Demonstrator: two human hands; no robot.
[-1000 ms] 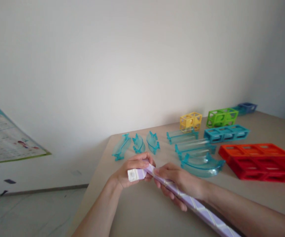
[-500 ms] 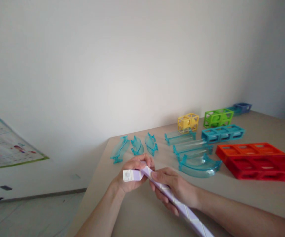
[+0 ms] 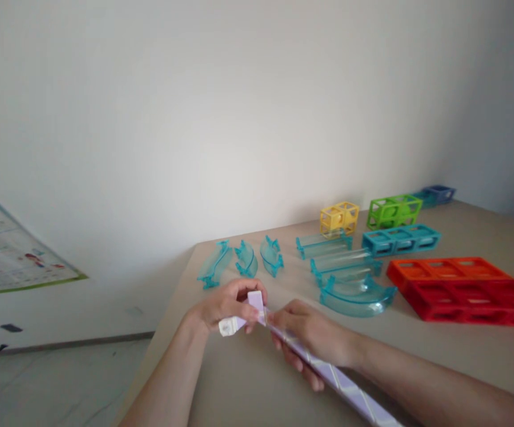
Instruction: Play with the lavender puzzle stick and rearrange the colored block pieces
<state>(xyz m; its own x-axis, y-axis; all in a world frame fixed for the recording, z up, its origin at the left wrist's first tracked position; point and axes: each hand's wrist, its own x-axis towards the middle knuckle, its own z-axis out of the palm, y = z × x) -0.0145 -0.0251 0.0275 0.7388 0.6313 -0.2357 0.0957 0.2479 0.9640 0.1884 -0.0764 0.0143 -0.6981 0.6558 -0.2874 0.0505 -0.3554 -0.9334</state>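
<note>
Between my hands is a long purple-and-white snake puzzle point(image 3: 328, 372), made of wedge segments. My left hand point(image 3: 234, 302) pinches its bent end, thumb on the near side; a white end face points left and one purple segment sticks up. My right hand point(image 3: 307, 335) wraps round the straight stretch just beyond the bend. From there the snake puzzle runs down to the lower right, out of view. Several clear teal track pieces lie on the table beyond my hands, among them a curved piece point(image 3: 357, 296) and a slanted piece point(image 3: 215, 265).
On the beige table point(image 3: 239, 391) stand a yellow cube frame block point(image 3: 339, 219), a green one point(image 3: 393, 212) and a teal one point(image 3: 401, 240). A red and orange block group point(image 3: 465, 290) lies at the right. A blue block point(image 3: 438, 194) sits far back. Behind is a wall with a poster point(image 3: 16, 249).
The bent end of the snake puzzle has turned: a segment now points up and the white end face has tilted downward. My left hand has shifted slightly left; my right hand keeps its hold.
</note>
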